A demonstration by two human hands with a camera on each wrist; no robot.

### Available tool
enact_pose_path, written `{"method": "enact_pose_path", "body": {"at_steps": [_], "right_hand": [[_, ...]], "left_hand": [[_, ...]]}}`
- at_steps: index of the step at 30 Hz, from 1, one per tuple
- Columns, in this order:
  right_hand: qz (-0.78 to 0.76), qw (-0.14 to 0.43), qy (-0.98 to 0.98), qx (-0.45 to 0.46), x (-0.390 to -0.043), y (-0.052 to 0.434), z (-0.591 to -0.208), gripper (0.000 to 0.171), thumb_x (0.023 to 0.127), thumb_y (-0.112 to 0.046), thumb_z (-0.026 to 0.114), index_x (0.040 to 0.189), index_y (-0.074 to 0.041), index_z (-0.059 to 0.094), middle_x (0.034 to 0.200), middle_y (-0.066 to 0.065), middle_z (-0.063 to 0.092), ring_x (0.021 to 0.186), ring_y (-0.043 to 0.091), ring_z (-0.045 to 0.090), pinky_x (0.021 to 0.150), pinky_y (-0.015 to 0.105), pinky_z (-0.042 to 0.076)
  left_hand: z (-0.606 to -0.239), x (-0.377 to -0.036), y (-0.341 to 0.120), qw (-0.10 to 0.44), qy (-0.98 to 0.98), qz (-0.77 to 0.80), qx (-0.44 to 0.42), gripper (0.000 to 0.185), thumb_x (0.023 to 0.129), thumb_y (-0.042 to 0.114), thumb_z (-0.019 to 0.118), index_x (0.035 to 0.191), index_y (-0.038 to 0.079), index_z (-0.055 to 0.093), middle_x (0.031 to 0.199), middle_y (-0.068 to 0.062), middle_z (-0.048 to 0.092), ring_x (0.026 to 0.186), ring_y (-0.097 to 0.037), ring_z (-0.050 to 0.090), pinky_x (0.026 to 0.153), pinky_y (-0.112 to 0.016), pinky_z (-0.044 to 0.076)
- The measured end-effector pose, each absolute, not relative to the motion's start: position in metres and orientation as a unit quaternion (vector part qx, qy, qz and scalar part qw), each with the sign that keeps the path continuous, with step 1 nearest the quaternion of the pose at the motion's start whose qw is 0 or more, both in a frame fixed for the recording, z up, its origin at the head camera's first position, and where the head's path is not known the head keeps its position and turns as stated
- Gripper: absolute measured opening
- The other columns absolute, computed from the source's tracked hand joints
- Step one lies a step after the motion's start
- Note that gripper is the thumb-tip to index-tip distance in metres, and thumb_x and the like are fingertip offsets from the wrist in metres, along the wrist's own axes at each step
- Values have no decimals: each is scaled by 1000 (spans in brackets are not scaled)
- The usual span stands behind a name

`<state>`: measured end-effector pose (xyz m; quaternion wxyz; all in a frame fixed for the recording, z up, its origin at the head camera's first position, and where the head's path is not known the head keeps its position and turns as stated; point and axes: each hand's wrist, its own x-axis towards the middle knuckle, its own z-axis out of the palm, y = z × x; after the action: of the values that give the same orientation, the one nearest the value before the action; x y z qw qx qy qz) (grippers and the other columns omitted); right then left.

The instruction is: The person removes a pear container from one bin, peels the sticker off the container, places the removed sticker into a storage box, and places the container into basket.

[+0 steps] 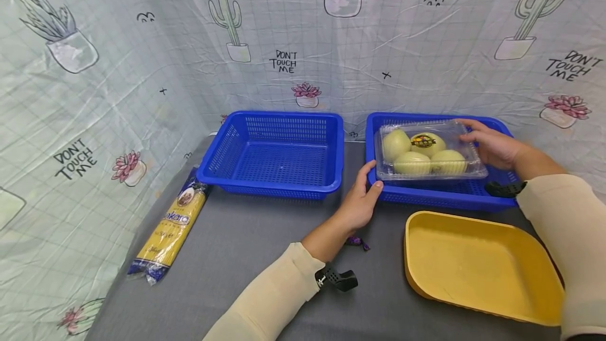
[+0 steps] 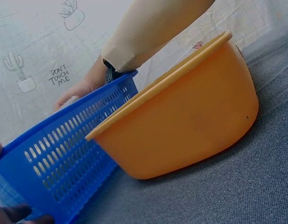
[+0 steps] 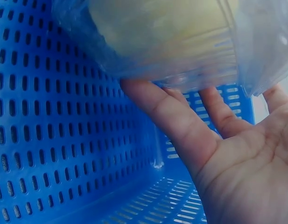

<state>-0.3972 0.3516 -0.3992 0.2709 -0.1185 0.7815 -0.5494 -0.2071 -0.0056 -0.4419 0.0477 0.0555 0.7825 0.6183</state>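
Observation:
A clear plastic box (image 1: pixel 428 168) with several pale yellow-green round fruits (image 1: pixel 396 144) inside is tilted over the right blue basket (image 1: pixel 440 196). My right hand (image 1: pixel 494 146) grips the box by its right end; in the right wrist view its fingers (image 3: pixel 167 109) reach under the box, above the basket floor. At that basket's left front corner, my left hand (image 1: pixel 357 207) holds the rim and wall between thumb and fingers. Only a few dark fingertips (image 2: pixel 15 212) of it show in the left wrist view, against the basket wall.
A second blue basket (image 1: pixel 279 164) stands to the left. Beside it lies a yellow and blue packet of pasta (image 1: pixel 172 225). A yellow basin (image 1: pixel 473 267) sits in front of the right basket, under my right forearm. A small purple item (image 1: pixel 357 242) lies near my left wrist. Printed curtain behind.

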Motion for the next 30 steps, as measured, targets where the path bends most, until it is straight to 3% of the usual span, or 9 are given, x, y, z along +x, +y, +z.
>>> {"method": "enact_pose_path", "body": {"at_steps": [3,7,10,20,27,30], "right_hand": [[-561,269,774,-116,-397,353,-399,61,116,-34,43,167,-38,12,164,11,3,141,32,30,110,52,44],[-571,267,768,-115,-398,355,-399,68,116,-32,44,171,-34,4,168,17,-7,150,48,5,117,79,9],[-576,266,764,-116,-398,356,-398,72,116,-31,43,172,-34,0,170,20,-15,153,52,-5,116,81,0],[-577,250,769,-114,-396,353,-390,69,116,-33,41,173,-33,1,170,23,-12,152,53,-3,117,80,3],[-586,253,762,-109,-395,354,-385,67,116,-29,40,172,-37,4,172,18,-28,154,52,-22,115,80,-10],[-577,248,771,-108,-393,356,-385,66,117,-32,40,171,-41,4,173,19,-21,156,51,-9,117,80,-1]], "left_hand": [[-442,-207,-5,48,782,618,54,56,116,37,46,169,35,28,170,-12,36,153,-28,37,124,-54,31],[-442,-207,-4,47,781,620,54,57,116,37,46,169,32,27,169,-13,37,152,-28,38,123,-55,32],[-443,-207,-4,45,779,622,55,56,116,36,47,169,33,29,168,-13,39,151,-28,40,123,-53,33],[-440,-207,-4,36,775,629,58,56,116,35,47,169,31,30,159,-16,49,142,-26,48,119,-51,38],[-442,-208,-4,26,772,632,61,56,115,31,50,168,29,33,125,-9,61,117,-20,56,107,-44,45],[-442,-208,-3,22,776,627,58,57,114,31,52,168,28,34,110,-3,59,106,-18,56,100,-40,46]]}}
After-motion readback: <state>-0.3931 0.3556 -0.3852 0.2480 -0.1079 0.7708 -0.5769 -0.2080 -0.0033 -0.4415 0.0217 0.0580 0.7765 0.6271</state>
